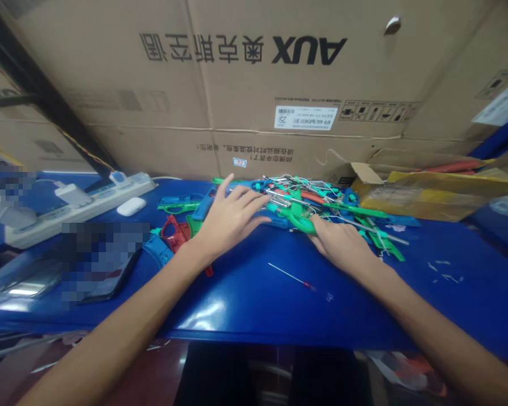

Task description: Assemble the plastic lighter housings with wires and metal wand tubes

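Note:
A jumbled pile of plastic toy-gun parts point(330, 194), with thin metal rods and white wires, lies at the back of the blue table. My right hand point(342, 245) is closed round the handle of a green toy gun point(301, 221) at the front of the pile. With its fingers spread, my left hand point(235, 214) hovers over or touches the pile's left side; contact is unclear. Blue shell pieces point(203, 206) lie beside it. Left of that wrist are a red shell point(176, 232) and a curved blue shell point(157, 248). A slim rod-like tool point(294, 274) with a red collar rests in front.
A large cardboard box point(237, 73) stands behind the table point(245, 304). At left lie a white power strip point(97, 200) with plugs, a white earbud case point(131, 206) and a dark phone point(105, 270). A taped carton point(423, 194) and small white scraps point(446, 270) are at right.

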The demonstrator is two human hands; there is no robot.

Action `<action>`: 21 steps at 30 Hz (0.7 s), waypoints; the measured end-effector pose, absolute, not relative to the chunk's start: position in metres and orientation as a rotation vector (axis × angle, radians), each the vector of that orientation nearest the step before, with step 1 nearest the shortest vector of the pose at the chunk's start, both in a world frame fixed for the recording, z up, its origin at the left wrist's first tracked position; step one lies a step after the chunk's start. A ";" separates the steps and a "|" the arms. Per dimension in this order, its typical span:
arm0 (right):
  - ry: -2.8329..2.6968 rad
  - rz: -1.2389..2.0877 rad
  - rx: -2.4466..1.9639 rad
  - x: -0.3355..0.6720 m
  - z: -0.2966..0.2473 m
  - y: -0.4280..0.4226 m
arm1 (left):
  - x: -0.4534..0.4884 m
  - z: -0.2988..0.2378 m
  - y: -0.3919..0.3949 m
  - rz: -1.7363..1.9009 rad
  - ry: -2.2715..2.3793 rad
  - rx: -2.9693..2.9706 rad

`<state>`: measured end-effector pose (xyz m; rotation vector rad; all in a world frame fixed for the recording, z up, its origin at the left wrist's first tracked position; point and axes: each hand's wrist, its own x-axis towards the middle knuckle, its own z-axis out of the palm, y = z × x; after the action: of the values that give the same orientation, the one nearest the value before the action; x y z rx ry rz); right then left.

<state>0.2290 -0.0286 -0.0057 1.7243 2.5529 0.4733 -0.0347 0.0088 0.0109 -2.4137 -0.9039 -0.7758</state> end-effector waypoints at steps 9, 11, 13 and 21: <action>2.740 0.426 1.635 0.230 -0.011 -0.025 | -0.027 0.003 0.009 -0.646 -0.796 -2.438; 2.822 0.301 1.621 0.231 -0.011 -0.025 | -0.027 0.006 0.006 -0.682 -0.792 -2.452; 2.891 0.184 1.602 0.233 -0.010 -0.025 | -0.025 0.008 0.004 -0.717 -0.800 -2.467; 2.897 0.180 1.540 0.243 -0.007 -0.024 | -0.026 0.002 0.006 -0.625 -0.802 -2.538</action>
<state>0.2433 -0.0241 -0.0073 1.5401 2.8966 0.1804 -0.0263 0.0060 0.0017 -2.5377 -0.8024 -0.6254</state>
